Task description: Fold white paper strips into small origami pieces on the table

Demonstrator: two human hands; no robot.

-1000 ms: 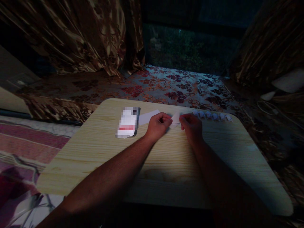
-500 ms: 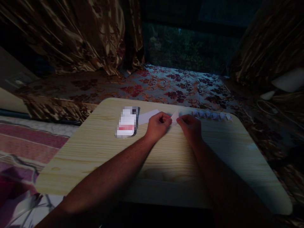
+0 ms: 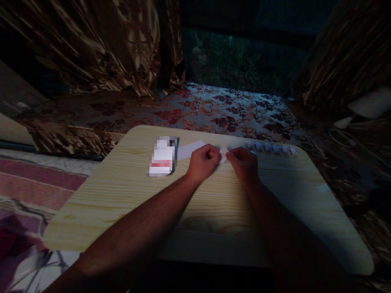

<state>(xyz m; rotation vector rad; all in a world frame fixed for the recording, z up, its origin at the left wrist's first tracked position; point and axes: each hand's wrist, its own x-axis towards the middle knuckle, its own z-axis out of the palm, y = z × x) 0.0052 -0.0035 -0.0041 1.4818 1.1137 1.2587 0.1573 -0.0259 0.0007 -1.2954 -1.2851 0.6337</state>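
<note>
- Dark curtains [image 3: 131, 44] with a gold shine hang at the left in our head view, and more dark cloth [image 3: 332, 61] hangs at the right. Between them we see a dim window [image 3: 241, 57] with green leaves outside.
- Under the window we see a ledge with a flowery cloth [image 3: 226, 108], red and brown on pale gray.
- Our table [image 3: 106, 195] is light wood with round corners, and it stands in front of the ledge.
- Our left hand [image 3: 204, 163] has its thumb and fingers pressed close, pinching the left side of a small white paper [image 3: 224, 150].
- Our right hand [image 3: 244, 163] pinches the right side of the same paper. A pointy tip sticks up between our hands, near the far side of the table.
- Just left of our left hand we see a flat white strip [image 3: 189, 151] lying on the table.
- Next to that strip lies a white block with a red band [image 3: 161, 156]. It is all blurry squares, so we cannot tell what it is.
- Past our right hand, little folded papers [image 3: 271, 148] sit in a row by the far edge.
- At the left of the table we see a pink striped cover [image 3: 58, 183].
</note>
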